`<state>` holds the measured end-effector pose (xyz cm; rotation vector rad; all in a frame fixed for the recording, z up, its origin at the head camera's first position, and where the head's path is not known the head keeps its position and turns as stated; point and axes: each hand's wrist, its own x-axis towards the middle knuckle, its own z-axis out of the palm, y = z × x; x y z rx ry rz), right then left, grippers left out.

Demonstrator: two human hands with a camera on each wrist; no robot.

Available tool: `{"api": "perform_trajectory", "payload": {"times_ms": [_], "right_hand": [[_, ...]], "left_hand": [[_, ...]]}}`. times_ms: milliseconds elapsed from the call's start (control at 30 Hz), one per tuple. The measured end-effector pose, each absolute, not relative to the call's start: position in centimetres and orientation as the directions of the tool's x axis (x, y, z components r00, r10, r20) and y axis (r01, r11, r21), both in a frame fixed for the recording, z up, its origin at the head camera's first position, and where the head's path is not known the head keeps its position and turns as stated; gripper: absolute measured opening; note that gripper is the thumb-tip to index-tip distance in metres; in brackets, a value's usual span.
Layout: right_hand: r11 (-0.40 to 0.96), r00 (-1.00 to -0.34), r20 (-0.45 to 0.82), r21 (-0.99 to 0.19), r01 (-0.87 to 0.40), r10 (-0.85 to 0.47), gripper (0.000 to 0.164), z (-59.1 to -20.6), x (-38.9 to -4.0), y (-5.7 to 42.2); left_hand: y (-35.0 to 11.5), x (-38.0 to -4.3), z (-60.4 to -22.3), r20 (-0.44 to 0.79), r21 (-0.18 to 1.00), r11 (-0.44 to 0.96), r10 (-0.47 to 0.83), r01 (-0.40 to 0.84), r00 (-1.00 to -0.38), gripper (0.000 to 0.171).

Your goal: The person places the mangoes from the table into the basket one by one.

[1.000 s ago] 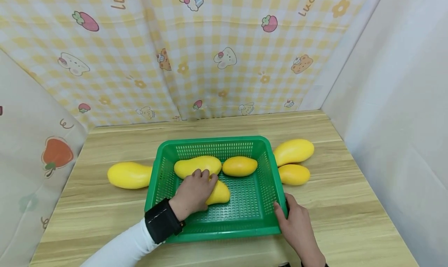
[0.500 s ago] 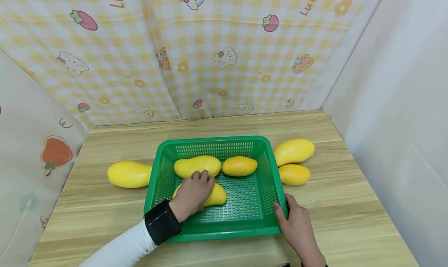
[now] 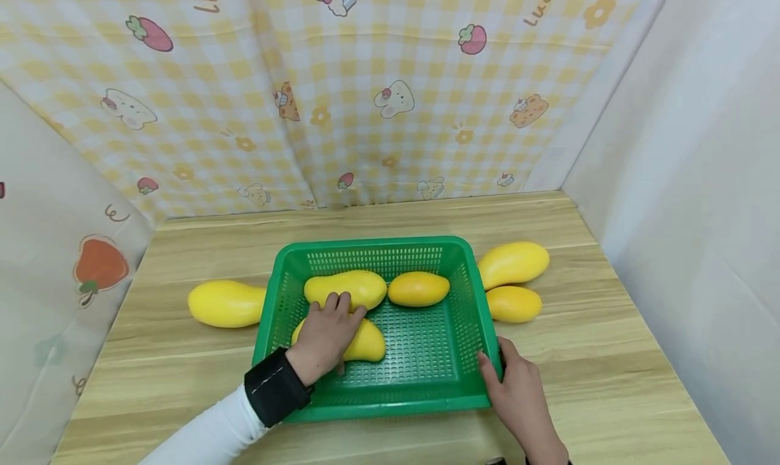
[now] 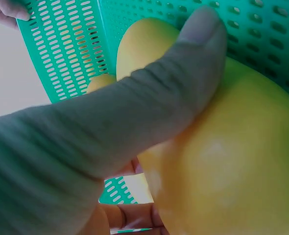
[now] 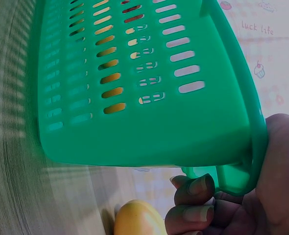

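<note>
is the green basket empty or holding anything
Not empty: the green basket holds three yellow fruits, one gripped by the left hand.

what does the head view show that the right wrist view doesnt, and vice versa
Only the head view shows the black wristband, the white sleeve and the mango left of the basket. Only the right wrist view shows the outer face of the basket's right end and the curled fingertips beneath its rim. Both share the basket, right hand, table and curtain.

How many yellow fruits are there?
6. In the basket: a back left fruit, a back right fruit, a front fruit under the left hand. Outside, left: a lone fruit; right: a far fruit, a near fruit. Others may be hidden.
</note>
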<state>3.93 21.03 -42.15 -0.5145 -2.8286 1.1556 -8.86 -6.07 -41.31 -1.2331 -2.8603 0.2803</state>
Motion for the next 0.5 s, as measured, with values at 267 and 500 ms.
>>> {"api": "perform_trajectory", "payload": {"times_ms": [267, 500], "right_hand": [[0.668, -0.944, -0.093, -0.684, 0.292, 0.316, 0.038, -42.17, 3.86, 20.97], [0.676, -0.945, -0.089, -0.677, 0.289, 0.315, 0.039, -42.05, 3.87, 21.08]], "left_hand": [[-6.36, -8.94, -41.26, -0.104, -0.159, 0.668, 0.721, 0.727, -0.685, 0.097], [-6.43, -9.04, -40.96, -0.074, -0.182, 0.649, 0.74, 0.739, -0.668, 0.094]]}}
